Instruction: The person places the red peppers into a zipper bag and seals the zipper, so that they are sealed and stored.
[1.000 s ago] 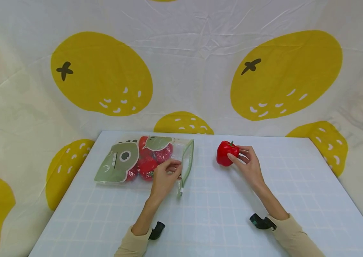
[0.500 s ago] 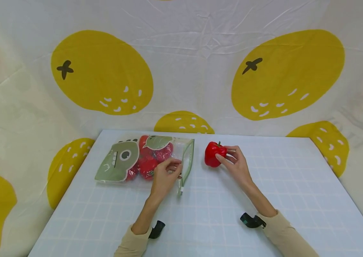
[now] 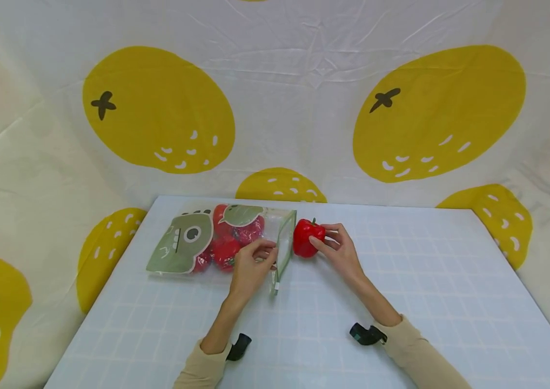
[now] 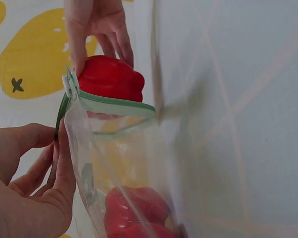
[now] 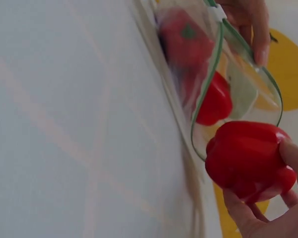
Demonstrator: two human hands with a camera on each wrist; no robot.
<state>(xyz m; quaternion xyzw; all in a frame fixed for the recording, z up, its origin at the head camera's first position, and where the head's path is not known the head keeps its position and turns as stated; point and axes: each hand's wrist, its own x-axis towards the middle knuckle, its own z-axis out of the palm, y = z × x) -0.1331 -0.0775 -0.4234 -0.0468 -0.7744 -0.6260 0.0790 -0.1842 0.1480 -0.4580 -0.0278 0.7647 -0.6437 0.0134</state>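
A clear zip bag (image 3: 175, 254) with a green dinosaur print lies on its side, several red vegetables inside. My left hand (image 3: 254, 266) pinches the upper edge of its mouth between thumb and fingers; in the left wrist view the green-edged mouth (image 4: 120, 105) gapes. My right hand (image 3: 340, 251) grips a red bell pepper (image 3: 308, 238) by its right side, the green stem upward. The pepper is right at the bag's mouth, overlapping the green rim in the left wrist view. Through the opening, the right wrist view shows another red pepper (image 5: 216, 101) inside.
The bag rests on a table with a pale blue grid cover (image 3: 323, 329). A white cloth with yellow fruit prints (image 3: 299, 124) hangs behind and at the sides. Black wrist cameras (image 3: 367, 334) sit at both cuffs.
My right hand has carried the red bell pepper leftward across the table to the bag's mouth. My left hand keeps its pinch on the bag's edge and has barely moved.
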